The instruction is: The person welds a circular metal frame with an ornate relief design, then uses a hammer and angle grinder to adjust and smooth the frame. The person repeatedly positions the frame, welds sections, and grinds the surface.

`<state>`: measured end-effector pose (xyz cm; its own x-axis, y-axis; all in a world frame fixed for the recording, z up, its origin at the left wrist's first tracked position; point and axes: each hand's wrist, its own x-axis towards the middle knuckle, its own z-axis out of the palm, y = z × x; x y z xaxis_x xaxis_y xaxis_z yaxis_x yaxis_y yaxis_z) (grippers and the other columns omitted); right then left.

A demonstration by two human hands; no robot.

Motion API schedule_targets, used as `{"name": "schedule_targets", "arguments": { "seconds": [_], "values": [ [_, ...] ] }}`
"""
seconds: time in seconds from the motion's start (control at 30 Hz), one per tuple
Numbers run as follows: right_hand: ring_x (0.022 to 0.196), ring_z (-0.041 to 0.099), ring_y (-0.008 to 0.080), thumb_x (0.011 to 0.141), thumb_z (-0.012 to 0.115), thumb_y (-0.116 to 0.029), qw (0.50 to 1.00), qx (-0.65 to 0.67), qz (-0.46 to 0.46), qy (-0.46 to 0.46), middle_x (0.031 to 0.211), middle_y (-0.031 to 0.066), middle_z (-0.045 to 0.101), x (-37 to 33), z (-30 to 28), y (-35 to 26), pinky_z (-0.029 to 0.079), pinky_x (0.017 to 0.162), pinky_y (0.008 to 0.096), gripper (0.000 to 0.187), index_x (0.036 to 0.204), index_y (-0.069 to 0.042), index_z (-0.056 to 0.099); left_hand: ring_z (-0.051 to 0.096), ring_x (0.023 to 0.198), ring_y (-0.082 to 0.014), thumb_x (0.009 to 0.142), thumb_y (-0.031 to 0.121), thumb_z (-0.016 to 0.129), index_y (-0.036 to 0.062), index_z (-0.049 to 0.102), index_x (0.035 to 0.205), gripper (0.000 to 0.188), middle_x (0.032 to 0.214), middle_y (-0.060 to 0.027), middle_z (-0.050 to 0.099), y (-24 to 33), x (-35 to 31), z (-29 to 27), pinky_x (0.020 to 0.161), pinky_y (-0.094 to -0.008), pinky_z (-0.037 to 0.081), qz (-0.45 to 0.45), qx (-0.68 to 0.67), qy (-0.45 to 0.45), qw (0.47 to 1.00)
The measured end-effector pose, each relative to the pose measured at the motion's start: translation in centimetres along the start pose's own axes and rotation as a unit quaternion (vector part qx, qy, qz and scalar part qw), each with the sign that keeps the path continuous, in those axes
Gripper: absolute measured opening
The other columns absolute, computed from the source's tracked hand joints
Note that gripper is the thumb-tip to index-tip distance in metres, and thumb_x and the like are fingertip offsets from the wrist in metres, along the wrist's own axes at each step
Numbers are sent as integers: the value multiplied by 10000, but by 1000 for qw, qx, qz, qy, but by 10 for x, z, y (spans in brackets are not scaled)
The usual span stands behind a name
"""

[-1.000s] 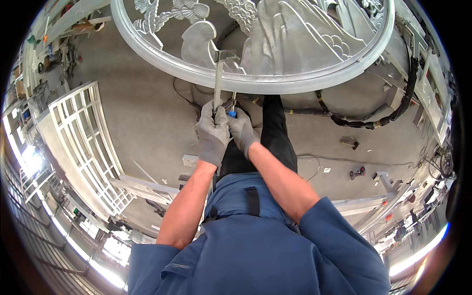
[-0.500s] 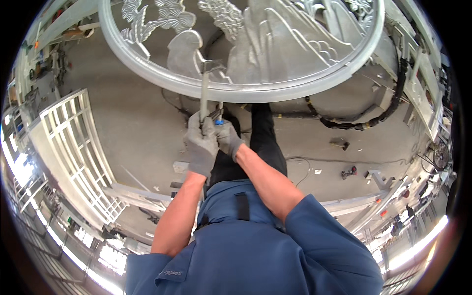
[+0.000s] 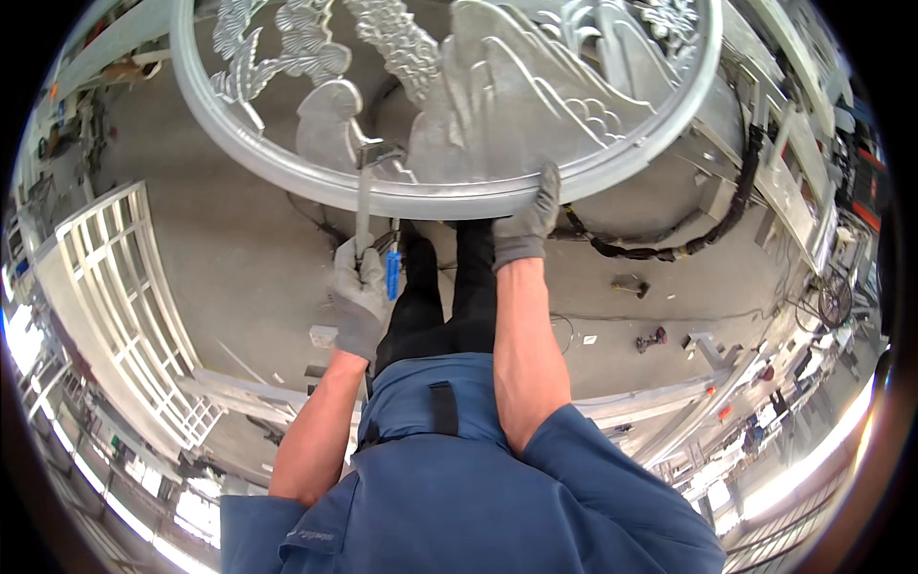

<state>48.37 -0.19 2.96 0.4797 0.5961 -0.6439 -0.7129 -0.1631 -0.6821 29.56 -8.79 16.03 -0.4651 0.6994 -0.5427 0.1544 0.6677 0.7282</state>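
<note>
A round silver metal panel [image 3: 430, 199] with raised mountain and plant shapes lies at the top, its curved rim towards me. Across the near rim sits a bar clamp [image 3: 363, 206], its jaw over the inner edge and its blue handle [image 3: 393, 275] hanging on my side. My left hand [image 3: 358, 292], in a grey work glove, is closed around the lower end of the clamp's bar. My right hand [image 3: 526, 225], gloved too, grips the rim to the right of the clamp, one digit lying over the top; its other fingers are partly hidden.
A white slatted frame [image 3: 124, 277] stands at left. A thick black cable bundle [image 3: 660, 253] curves across the floor on the right. Beyond my right arm a power drill [image 3: 651, 339] and a small dark tool [image 3: 631, 286] lie on the grey floor. Metal beams [image 3: 784, 191] stand at far right.
My right hand has left the clamp's handle and moved right onto the panel's rim. The blue handle now hangs in plain sight. My left hand stays on the clamp; the view has shifted slightly.
</note>
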Motion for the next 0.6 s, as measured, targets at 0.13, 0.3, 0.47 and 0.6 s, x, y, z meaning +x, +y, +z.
{"name": "schedule_targets", "arguments": {
  "seconds": [0.13, 0.3, 0.47, 0.6],
  "values": [
    [1074, 595, 232, 859, 711, -206, 995, 55, 78, -28, 1088, 21, 629, 14, -21, 4, 494, 1007, 434, 242, 1070, -111, 642, 613, 932, -137, 1008, 109, 576, -25, 626, 1220, 255, 1043, -81, 660, -12, 6, -5, 843, -301, 504, 21, 64, 2, 998],
    [1111, 593, 257, 862, 668, -205, 998, -1, 63, -18, 1133, 73, 629, 11, -18, 0, 490, 1012, 440, 285, 1098, -45, 666, 605, 923, -131, 1011, 101, 557, -36, 615, 1223, 259, 1038, -81, 658, -25, 10, -2, 834, -290, 499, 77, 46, -2, 996],
    [1051, 603, 244, 826, 669, -118, 993, 21, 113, 4, 1060, 40, 638, 5, -9, -13, 490, 1021, 438, 178, 1003, -93, 670, 583, 881, -113, 1012, 128, 568, -39, 604, 1240, 285, 982, -64, 640, 1, 1, -2, 796, -273, 483, -23, 8, 2, 1000],
    [1081, 608, 267, 821, 652, -111, 988, 28, 154, -15, 1088, 50, 639, 2, -8, -24, 487, 1049, 469, 195, 1015, -93, 661, 609, 893, -135, 993, 118, 592, -54, 602, 1236, 297, 978, -81, 651, 18, -4, -4, 802, -287, 495, -34, 65, 7, 997]
  ]
}}
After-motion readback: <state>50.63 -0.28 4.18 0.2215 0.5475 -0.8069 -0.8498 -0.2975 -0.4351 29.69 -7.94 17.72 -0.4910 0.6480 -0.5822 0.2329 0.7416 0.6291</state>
